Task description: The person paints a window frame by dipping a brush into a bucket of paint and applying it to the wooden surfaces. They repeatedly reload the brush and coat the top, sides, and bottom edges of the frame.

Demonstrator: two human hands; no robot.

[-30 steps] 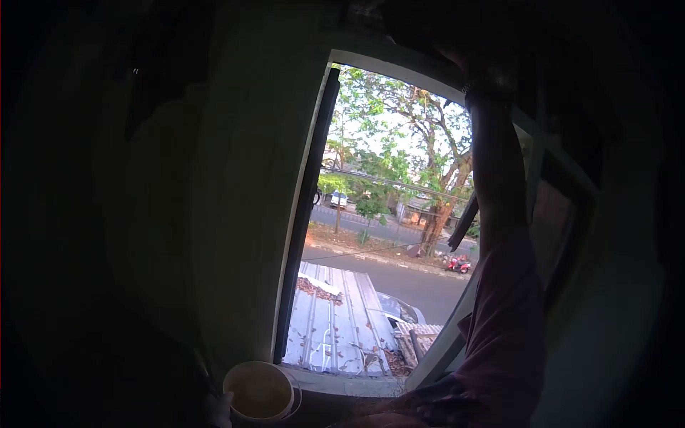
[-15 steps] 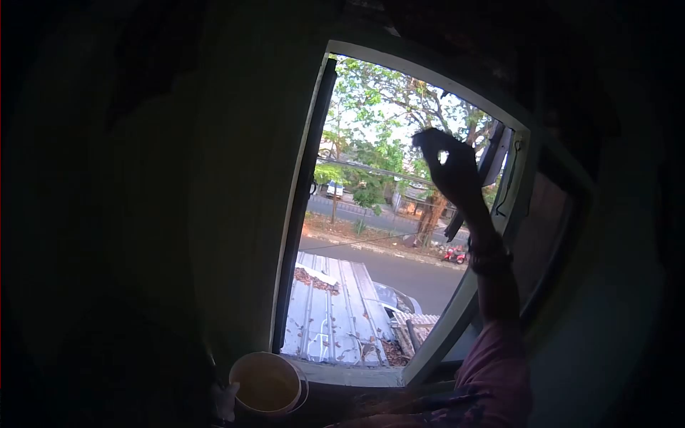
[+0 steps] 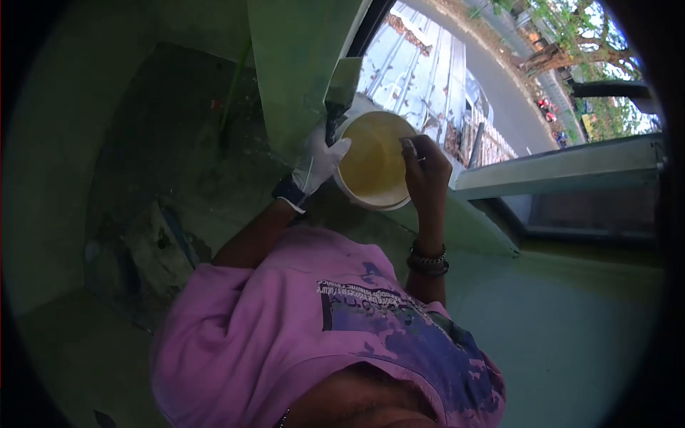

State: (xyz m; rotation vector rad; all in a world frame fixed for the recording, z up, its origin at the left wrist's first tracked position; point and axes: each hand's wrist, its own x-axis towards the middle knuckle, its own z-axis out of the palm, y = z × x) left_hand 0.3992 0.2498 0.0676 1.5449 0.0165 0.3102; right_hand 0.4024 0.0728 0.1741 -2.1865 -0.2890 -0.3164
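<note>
A round bucket (image 3: pixel 371 202) with a pale yellowish inside stands or is held at the windowsill, just ahead of the pink shirt. My left hand (image 3: pixel 319 158), in a white glove, grips the dark handle of a flat scraper (image 3: pixel 344 80) at the bucket's left side, its blade pointing up. The thumb lies against the bucket's rim. My bare right hand (image 3: pixel 428 165) is at the right rim with its fingers pinched together. What it holds there, if anything, is too small to make out.
An open window frame (image 3: pixel 556 170) runs along the right, with a metal roof (image 3: pixel 421 60), a road and trees beyond it. Green walls (image 3: pixel 556 314) stand on both sides. A pale object (image 3: pixel 160 242) lies low at the left.
The view has tilted down. My right hand has come down from the window opening to the bucket's rim. The bucket, my left hand and the scraper now show more fully.
</note>
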